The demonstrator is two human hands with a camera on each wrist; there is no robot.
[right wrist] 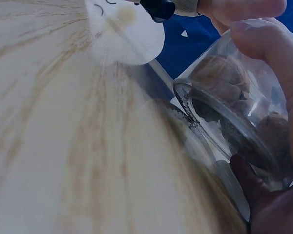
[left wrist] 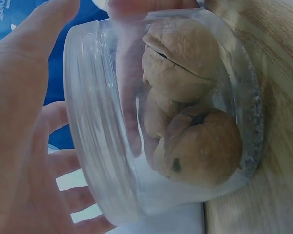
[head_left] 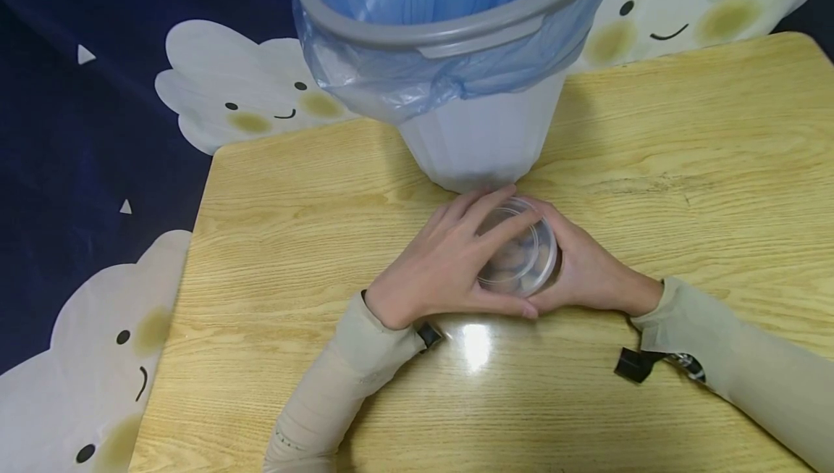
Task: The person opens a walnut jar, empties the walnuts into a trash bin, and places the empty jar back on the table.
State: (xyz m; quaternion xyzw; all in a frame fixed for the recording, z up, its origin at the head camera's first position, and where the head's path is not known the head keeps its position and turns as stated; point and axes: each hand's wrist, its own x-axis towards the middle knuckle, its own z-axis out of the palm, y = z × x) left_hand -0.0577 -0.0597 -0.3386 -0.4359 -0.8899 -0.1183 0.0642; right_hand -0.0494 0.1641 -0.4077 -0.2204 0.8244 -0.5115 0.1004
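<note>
Jar [left wrist: 149, 187] of walnuts [left wrist: 203, 146], near side of bin [head_left: 482, 136] | left hand [head_left: 443, 263] gripping lid [head_left: 517, 259], right hand [head_left: 589, 270] wrapped round body | hold body firmly, pressing lid rim evenly

Two bare hands in a shared grip. The left forearm [head_left: 326, 404], sleeved, rises from the lower edge to the left wrist [head_left: 386, 306]; the left hand [head_left: 448, 259] lies back upward, index finger [head_left: 511, 231] extended and parted from its neighbour — the left thumb [head_left: 498, 302] reaches along the near side, overlapping the right hand [head_left: 586, 263] in the head view. The right forearm [head_left: 743, 361], also sleeved, slants in from the lower right; the right hand curves inward, its thumb [right wrist: 266, 41] bent — both hands hold firmly.
</note>
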